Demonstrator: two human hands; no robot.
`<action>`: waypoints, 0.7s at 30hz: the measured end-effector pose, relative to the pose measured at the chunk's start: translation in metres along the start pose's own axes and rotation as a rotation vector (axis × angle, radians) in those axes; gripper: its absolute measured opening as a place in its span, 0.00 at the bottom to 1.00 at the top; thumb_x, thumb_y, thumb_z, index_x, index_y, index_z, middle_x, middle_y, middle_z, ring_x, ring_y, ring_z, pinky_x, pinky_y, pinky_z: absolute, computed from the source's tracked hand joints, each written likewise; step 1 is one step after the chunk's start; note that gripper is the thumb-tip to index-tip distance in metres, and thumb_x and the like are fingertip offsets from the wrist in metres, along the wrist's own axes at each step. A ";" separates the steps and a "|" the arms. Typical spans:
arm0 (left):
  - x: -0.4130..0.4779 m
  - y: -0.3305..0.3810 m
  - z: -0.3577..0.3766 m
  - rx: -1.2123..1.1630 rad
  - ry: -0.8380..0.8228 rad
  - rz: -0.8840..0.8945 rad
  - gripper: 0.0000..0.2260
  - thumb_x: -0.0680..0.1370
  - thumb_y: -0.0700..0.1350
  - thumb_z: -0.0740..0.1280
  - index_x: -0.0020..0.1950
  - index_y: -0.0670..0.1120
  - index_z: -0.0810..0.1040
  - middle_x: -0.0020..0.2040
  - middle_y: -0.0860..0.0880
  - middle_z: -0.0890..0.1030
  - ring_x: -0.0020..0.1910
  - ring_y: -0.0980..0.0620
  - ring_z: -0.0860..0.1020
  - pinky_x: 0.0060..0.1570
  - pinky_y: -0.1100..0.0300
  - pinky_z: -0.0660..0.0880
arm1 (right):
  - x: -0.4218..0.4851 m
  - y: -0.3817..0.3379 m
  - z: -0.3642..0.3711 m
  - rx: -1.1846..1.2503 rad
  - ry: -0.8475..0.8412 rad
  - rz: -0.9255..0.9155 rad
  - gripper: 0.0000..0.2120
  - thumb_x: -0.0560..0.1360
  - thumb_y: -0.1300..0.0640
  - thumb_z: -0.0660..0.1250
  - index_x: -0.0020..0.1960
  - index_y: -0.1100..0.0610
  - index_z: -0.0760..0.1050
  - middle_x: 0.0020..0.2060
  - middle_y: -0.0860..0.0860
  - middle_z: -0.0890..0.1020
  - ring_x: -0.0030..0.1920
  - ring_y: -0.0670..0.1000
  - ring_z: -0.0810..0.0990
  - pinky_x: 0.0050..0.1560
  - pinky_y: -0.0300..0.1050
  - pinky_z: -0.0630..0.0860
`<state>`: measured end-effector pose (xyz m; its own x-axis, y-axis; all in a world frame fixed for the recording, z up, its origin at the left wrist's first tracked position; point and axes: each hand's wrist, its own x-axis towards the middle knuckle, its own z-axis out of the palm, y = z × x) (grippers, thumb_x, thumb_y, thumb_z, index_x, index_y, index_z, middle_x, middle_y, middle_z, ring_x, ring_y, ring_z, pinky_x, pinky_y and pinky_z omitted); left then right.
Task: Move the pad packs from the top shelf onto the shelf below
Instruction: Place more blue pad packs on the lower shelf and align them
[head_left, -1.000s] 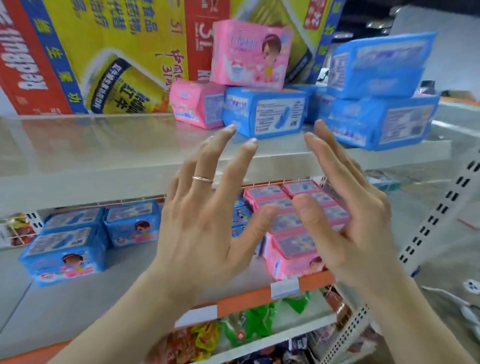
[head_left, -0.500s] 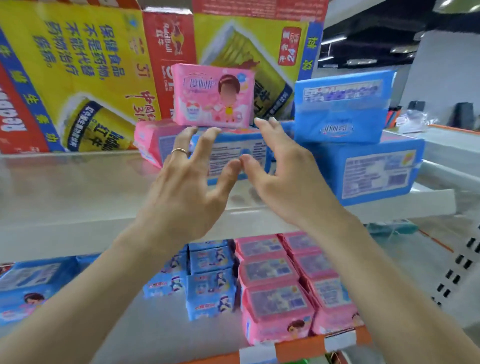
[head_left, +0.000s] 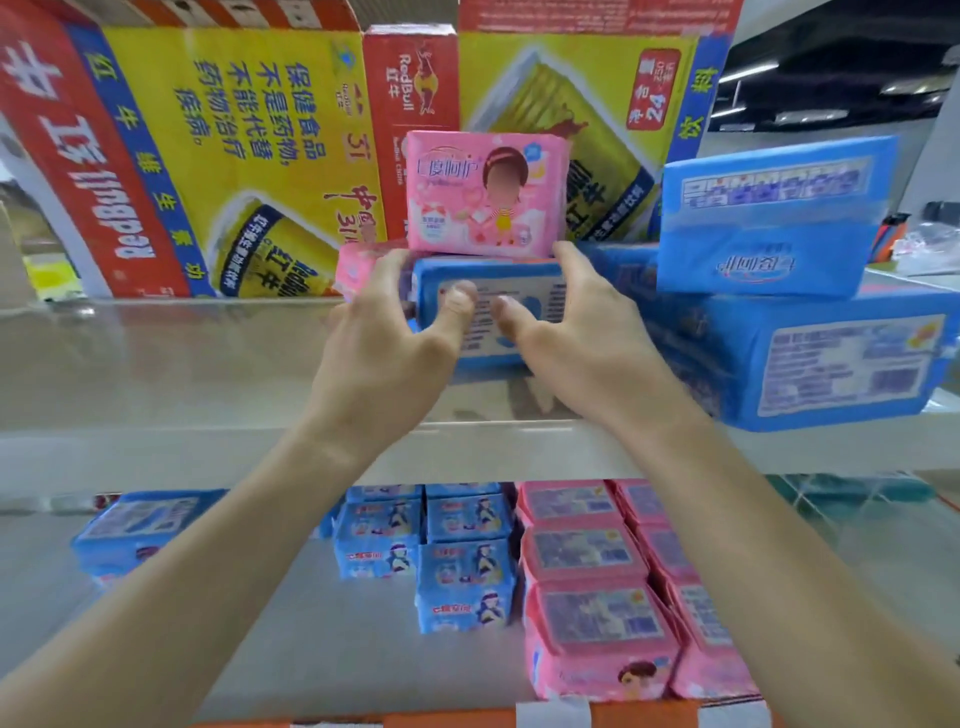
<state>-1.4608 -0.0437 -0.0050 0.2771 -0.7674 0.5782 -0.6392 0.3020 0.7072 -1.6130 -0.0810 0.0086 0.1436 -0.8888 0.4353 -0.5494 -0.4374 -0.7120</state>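
Pad packs (head_left: 831, 364) are sitting clustered on the top shelf (head_left: 156, 364), in front of a drinks carton (head_left: 234, 156). One blue pack (head_left: 493, 275) at the front is carrying a pink pack (head_left: 485, 195) that is standing upright on top of it. The left hand (head_left: 384, 353) and right hand (head_left: 582, 343) are taking it by its two short ends, each grip clamped on it, with the thumbs pressing its front face and the fingers curling round the upper corners.

The packs are looking light and soft: padded contents in glossy film that is likely to dent and slide under the fingers. Holding the ends and squeezing inward is probably suiting this one, since the long faces would give. The pink pack is resting loose, so it is likely to topple if the blue pack tilts. More packs are lying in rows on the lower shelf (head_left: 311, 649), with bare space to their left.
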 end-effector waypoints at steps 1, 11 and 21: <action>-0.002 0.003 -0.005 0.006 0.065 0.020 0.04 0.78 0.60 0.66 0.46 0.66 0.71 0.36 0.66 0.80 0.41 0.70 0.79 0.43 0.67 0.75 | -0.005 -0.005 0.000 -0.018 0.034 -0.023 0.26 0.77 0.43 0.66 0.72 0.47 0.64 0.60 0.53 0.77 0.61 0.52 0.75 0.60 0.48 0.72; -0.026 0.006 -0.058 -0.254 0.119 0.022 0.21 0.76 0.66 0.62 0.44 0.53 0.86 0.39 0.52 0.86 0.41 0.46 0.86 0.45 0.42 0.82 | -0.061 -0.034 0.006 0.075 0.403 -0.172 0.16 0.76 0.44 0.64 0.61 0.49 0.74 0.40 0.37 0.79 0.38 0.47 0.77 0.41 0.38 0.73; -0.065 -0.012 -0.097 -0.312 0.068 0.046 0.17 0.79 0.63 0.60 0.41 0.59 0.84 0.40 0.62 0.85 0.42 0.59 0.85 0.41 0.49 0.83 | -0.111 -0.046 0.038 0.193 0.549 -0.175 0.23 0.76 0.46 0.65 0.70 0.48 0.74 0.48 0.32 0.80 0.46 0.41 0.81 0.45 0.35 0.77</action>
<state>-1.4013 0.0575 -0.0114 0.3073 -0.7123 0.6311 -0.4040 0.5028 0.7642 -1.5724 0.0325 -0.0276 -0.2552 -0.6236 0.7389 -0.3891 -0.6334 -0.6689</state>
